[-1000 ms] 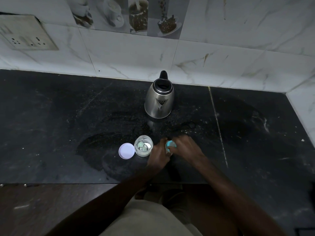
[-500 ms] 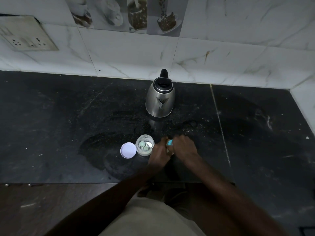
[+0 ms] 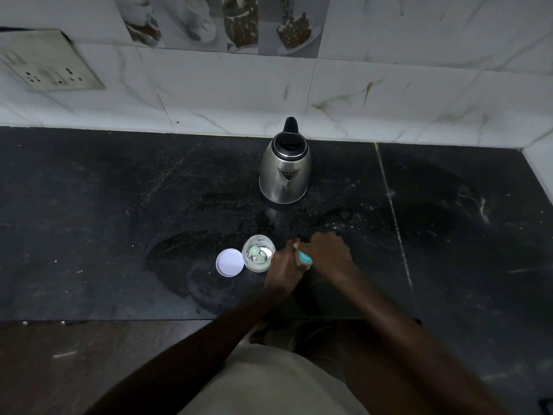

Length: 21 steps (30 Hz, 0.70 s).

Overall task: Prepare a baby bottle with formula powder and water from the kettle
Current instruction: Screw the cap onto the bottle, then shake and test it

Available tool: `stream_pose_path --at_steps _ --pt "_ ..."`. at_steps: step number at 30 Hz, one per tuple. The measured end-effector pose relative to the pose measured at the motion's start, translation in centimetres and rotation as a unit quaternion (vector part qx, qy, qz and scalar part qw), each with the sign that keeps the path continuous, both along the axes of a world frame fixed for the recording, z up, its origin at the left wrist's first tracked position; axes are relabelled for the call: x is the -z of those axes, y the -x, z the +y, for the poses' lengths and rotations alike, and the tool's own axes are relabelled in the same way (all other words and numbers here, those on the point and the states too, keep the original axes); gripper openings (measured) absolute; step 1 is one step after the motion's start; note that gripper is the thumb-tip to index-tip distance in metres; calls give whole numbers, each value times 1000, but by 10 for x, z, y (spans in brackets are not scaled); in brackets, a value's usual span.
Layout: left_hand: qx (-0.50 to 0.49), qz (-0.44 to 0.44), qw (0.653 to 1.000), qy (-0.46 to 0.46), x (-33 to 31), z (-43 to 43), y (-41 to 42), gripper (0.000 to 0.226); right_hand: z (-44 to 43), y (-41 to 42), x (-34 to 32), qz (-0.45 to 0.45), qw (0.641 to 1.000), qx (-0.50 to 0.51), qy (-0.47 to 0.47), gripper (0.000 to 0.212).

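Bottle (image 3: 303, 259) sits low between the two hands near the front of the counter (image 3: 119, 205); only its teal collar and a sliver of clear body show. Left hand (image 3: 284, 269) wraps the body from the left, fingers curled round it. Right hand (image 3: 329, 253) is closed over the top from the right, apparently on the collar, though how its fingers lie on it is hidden. Both hands touch the bottle and nearly touch each other.

By the look of it, the bottle is light plastic, stiff enough not to give under a firm grip, and smooth, so likely slippery if wet. It is best held round the body with one hand while the other turns the ribbed collar.

Jar (image 3: 258, 256) stands open just left of the left hand, a scoop seemingly inside, its lid (image 3: 229, 262) flat against its left side. Kettle (image 3: 285, 172) stands upright well behind the hands, near the wall, its handle at the back. Probably heavy if full, it wants a whole-hand grip on the handle.
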<state>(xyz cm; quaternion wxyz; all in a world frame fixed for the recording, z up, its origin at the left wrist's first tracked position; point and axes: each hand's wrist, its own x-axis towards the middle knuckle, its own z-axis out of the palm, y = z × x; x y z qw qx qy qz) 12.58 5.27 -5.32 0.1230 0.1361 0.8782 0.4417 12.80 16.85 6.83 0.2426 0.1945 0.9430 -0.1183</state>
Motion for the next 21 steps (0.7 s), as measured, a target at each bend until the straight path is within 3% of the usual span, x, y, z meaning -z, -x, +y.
stream_pose_path --at_steps 3,6,8,10,12,14,17,21 --pt "-3 -11 1000 -22 -6 -2 -1 46 48 -9 -4 21 998 64 -17 62" --pt "8 -4 1000 -20 -9 -3 -2 50 83 -27 5 12 990 134 -48 40" --pt "7 -9 1000 -18 -10 -3 -1 50 83 -38 16 -27 996 82 -22 50" --pt "9 -4 1000 -15 -11 -4 0 49 71 -45 28 47 998 2 46 74" --pt "12 20 1000 -17 -10 -5 0 44 53 -46 35 128 979 -79 134 85" --pt "11 40 999 -23 -9 -5 -1 37 33 -42 36 162 967 -123 153 76" --pt "8 41 999 -14 -4 -2 -3 37 17 -34 35 171 975 -115 85 49" --pt "-1 33 999 -14 -1 0 -3 39 16 -18 28 127 983 -129 30 50"
